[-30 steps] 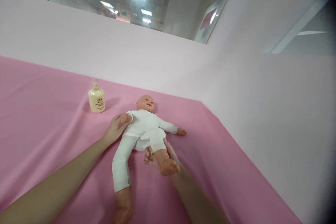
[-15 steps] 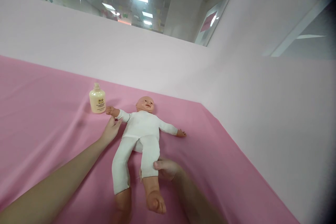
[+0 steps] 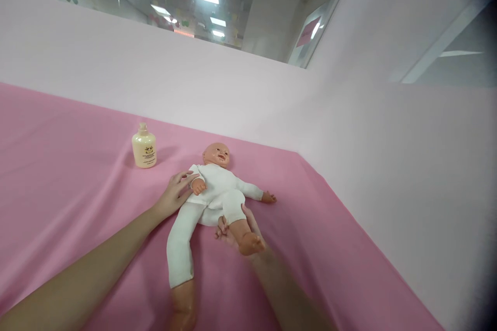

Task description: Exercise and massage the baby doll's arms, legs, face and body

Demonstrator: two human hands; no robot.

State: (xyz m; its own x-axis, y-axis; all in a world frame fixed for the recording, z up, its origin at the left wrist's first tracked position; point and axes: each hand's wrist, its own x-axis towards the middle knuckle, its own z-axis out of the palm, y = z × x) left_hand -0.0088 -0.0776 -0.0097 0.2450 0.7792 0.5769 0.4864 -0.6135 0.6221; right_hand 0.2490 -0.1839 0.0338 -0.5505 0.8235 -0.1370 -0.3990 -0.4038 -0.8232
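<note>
A baby doll (image 3: 223,178) in a white cloth suit lies face up with its head toward the wall. My left hand (image 3: 175,195) is at the doll's arm on the left, fingers stretched around its sleeve. That arm is bent, and the doll's small hand (image 3: 199,186) rests on its chest. My right hand (image 3: 229,232) holds the doll's leg on the right from beneath, around the knee and calf, with the knee bent and the foot (image 3: 251,244) raised. The other leg (image 3: 180,248) lies straight on the pink cloth (image 3: 97,186).
A cream-coloured bottle (image 3: 144,150) with a dark label print stands upright left of the doll's head. A pale wall (image 3: 174,83) rises behind the cloth, with a window (image 3: 217,5) above it. Another pale wall (image 3: 388,165) borders the right side.
The doll's arm on the left has swung from outstretched to bent over its chest, my left hand moving with it. My right hand has lifted the leg, bending it upward toward the belly.
</note>
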